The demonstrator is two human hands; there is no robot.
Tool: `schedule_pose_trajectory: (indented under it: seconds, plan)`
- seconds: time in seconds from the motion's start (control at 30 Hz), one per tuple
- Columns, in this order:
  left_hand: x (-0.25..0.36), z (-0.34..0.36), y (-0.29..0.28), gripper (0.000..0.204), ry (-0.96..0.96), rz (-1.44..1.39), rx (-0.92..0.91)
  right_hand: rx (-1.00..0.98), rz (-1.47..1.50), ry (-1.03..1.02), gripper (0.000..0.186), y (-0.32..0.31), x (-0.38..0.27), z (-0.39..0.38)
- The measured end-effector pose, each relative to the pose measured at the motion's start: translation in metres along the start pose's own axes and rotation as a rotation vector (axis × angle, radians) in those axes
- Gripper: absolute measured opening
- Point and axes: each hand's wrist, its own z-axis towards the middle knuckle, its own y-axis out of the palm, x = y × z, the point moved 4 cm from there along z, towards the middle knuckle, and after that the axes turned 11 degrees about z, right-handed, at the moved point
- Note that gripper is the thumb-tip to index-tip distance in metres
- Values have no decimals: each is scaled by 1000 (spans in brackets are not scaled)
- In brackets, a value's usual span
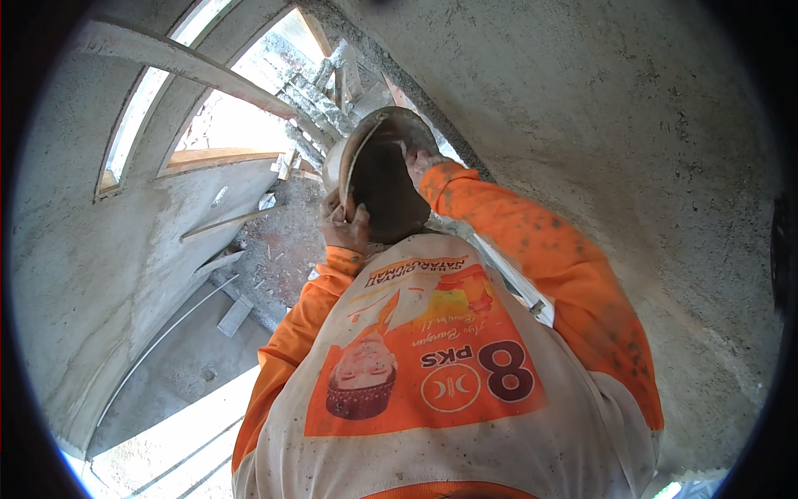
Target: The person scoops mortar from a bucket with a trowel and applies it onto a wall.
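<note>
In front of my chest is a round, dirty bucket [359,148], tilted so that its mouth faces me. Dark grey wet mortar [389,193] lies inside it and reaches down to the near lip. My left hand [346,226] is closed on the left side of the rim, with the fingers curled over the edge. On the right, my right hand [422,164] is at the inner edge of the bucket. Its fingers are partly hidden, but they appear curled on the rim. Both of my forearms wear orange sleeves spotted with grey.
A rough plastered wall [615,108] rises close on my right. To the left, a curved wall [91,274] has window openings and a slanting beam [183,65]. Rubble and dust cover the floor [287,241] below, where a small grey block [235,317] lies.
</note>
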Motion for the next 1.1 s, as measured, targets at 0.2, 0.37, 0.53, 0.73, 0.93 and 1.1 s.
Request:
schedule_pose_trajectory:
  seconds: [0.2,0.37,0.53,0.73,0.93,1.1]
  plan:
    - [-11,2,8,29,-16,-18,13,-261,303,206,35,31,-7,-17]
    - [5,4,15,20,123,197,64,103,-199,306,41,-102,13,-34]
    - [8,6,20,20,162,172,7,-139,141,439,49,98,82,-45]
    - [-3,9,13,24,152,216,9,-315,432,275,50,-38,13,-49]
    - [3,3,16,26,190,181,-69,-204,85,282,25,-60,20,-3]
    - [28,-6,14,23,229,114,-104,-411,145,-52,34,5,32,-7]
